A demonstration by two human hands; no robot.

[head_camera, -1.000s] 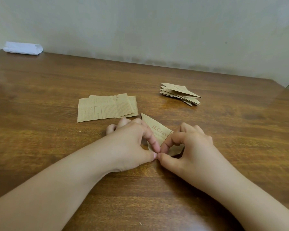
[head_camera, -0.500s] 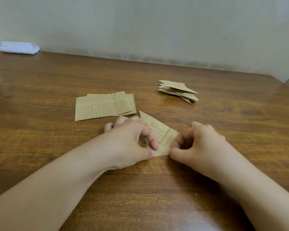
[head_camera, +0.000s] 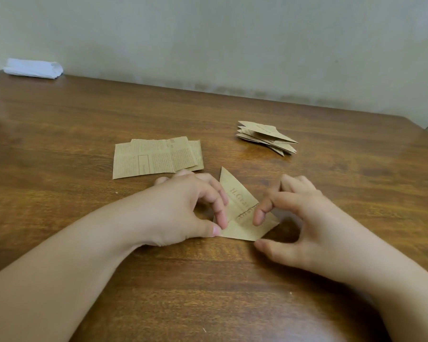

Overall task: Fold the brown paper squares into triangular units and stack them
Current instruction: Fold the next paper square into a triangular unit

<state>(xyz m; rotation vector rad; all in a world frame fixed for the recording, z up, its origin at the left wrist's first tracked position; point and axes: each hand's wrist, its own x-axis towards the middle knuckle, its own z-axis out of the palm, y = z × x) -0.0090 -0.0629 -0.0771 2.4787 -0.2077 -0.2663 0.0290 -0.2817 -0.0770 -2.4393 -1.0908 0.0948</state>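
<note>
now the left hand (head_camera: 183, 211) pinches the near-left corner of the folded triangle (head_camera: 242, 218), thumb and forefinger curled on it, flat on the bench (head_camera: 59, 144). right hand (head_camera: 304, 223) hovers with fingers loosely curled, forefinger tip on the paper's crease, gripping nothing. flat brown squares (head_camera: 156, 157) lie beyond the left hand, finished stack (head_camera: 266, 138) farther right. white bundle (head_camera: 32, 68) sits at the far-left corner.

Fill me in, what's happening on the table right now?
A person is folding a brown paper piece on the wooden table. The left hand pinches its near left corner; the right hand hovers with the index fingertip on it. Unfolded sheets lie beyond the left hand, and a stack of finished triangles sits further right.
</note>
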